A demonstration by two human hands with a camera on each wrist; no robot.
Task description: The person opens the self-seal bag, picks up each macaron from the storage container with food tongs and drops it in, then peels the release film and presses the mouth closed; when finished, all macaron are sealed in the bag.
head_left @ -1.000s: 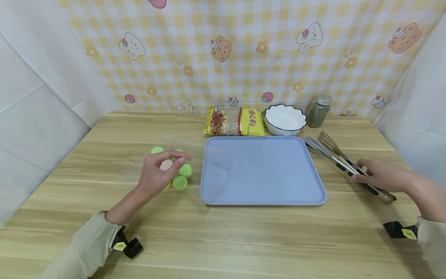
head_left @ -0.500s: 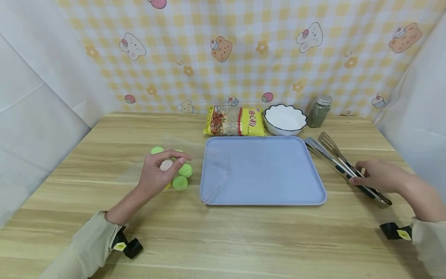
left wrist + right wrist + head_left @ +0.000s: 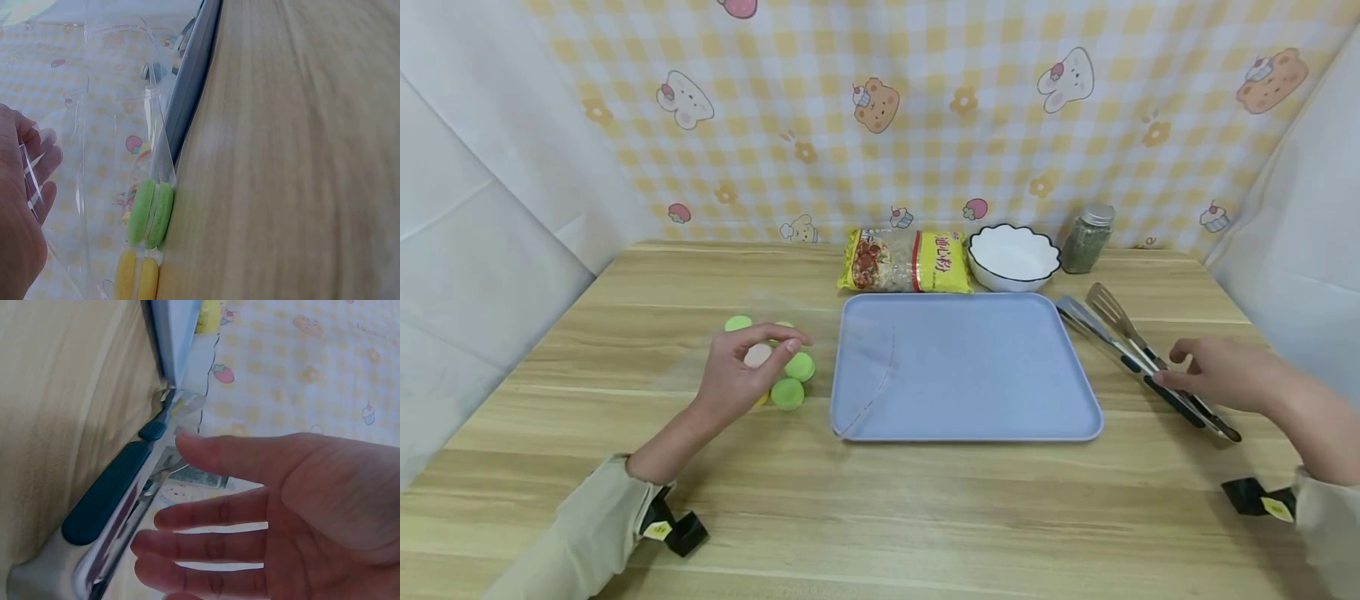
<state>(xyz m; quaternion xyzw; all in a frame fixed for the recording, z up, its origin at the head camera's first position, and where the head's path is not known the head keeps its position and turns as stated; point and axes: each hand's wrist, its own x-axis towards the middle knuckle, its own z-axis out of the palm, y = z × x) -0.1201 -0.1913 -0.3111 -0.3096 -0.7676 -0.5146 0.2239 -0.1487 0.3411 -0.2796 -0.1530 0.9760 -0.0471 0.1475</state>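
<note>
My left hand pinches a clear plastic bag between thumb and fingers, over the left part of the table. Several green macarons and a pale one show around and below that hand. The left wrist view has a green macaron above a yellow macaron. At the right, metal tongs with dark grip pads lie slanted on the wood. My right hand is right above them, its fingers fairly straight and apart in the right wrist view, beside the tongs' handle.
A blue tray lies mid-table, its left side overlapped by the bag's edge. Behind it are a yellow food packet, a white scalloped bowl and a herb jar. A checked curtain hangs at the back.
The tongs' near end has shifted slightly left and toward me. My right hand has let go of them and lifted a little, fingers loosened. The left hand stays in place.
</note>
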